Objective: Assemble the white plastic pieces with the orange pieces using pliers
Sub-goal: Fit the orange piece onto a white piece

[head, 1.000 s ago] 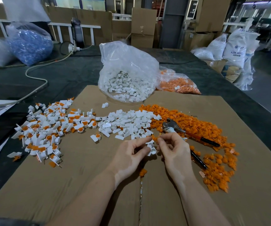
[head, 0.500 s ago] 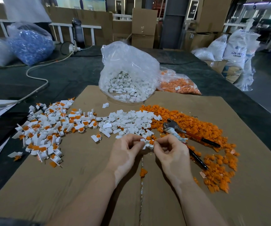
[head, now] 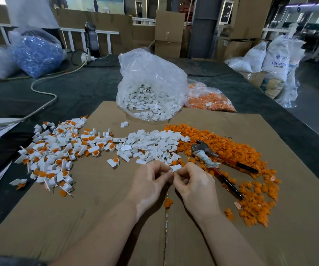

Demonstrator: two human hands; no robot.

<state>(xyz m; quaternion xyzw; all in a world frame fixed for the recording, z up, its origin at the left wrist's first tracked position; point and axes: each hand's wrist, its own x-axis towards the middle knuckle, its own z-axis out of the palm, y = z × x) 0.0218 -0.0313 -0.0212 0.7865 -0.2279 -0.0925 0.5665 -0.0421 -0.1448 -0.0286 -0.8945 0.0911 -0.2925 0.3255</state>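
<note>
Head view: note the left hand point(head: 151, 181) and the right hand point(head: 193, 183) meeting fingertip to fingertip low over the cardboard sheet point(head: 97, 217), both with fingers curled and pinching a single white piece point(head: 176, 167) from opposite sides. Cannot tell whether an orange insert already sits in it, since the fingers hide its underside. Find the pliers point(head: 208, 158) lying untouched just to the right, jaws towards the loose white pile point(head: 154, 143), red-and-black handles across the orange pile point(head: 222, 146). Count the finished pile point(head: 58, 150) on the left as proof of the target look: white body, orange plug seated in the ring. Judging from that, treat this as the hand-fitting stage before any squeeze. Hold the white piece by its flat tab with the left fingertips and leave the ring end free. Line the orange part up square with the ring, not tilted, and press only until it starts to seat. Shift the piece fully to the left hand before reaching right for the pliers. Place the jaws flat across both parts and squeeze gently, because thin plastic probably cracks or skews under a hard bite. Mind the stray orange piece point(head: 168, 202) under the wrists, and avoid sweeping either loose pile with a forearm.
</note>
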